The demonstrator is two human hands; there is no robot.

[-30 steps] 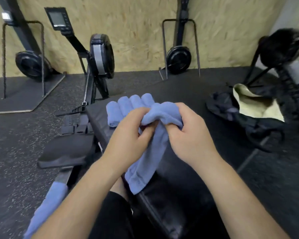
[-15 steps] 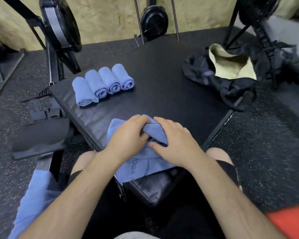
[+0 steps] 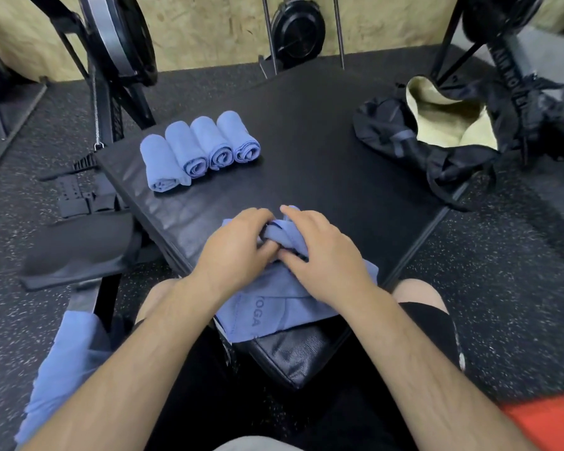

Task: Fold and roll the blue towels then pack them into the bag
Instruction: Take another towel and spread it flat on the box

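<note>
A blue towel (image 3: 275,304) lies on the near corner of the black padded mat (image 3: 323,157), its loose end hanging over the edge. My left hand (image 3: 238,249) and my right hand (image 3: 319,255) both grip its rolled far end, fingers curled round the roll. Several rolled blue towels (image 3: 199,148) lie side by side at the mat's far left. The black bag (image 3: 437,131) with a pale lining lies open at the mat's right corner.
More blue towel cloth (image 3: 66,362) hangs at my lower left, over a rowing machine rail. Rowing machines (image 3: 118,37) and an air bike (image 3: 508,43) stand around on the speckled rubber floor. An orange object (image 3: 554,421) shows at the bottom right.
My hands have come down from chest height with the towel onto the mat's near corner. They now work its far end into a roll, and my view has tilted downward.
</note>
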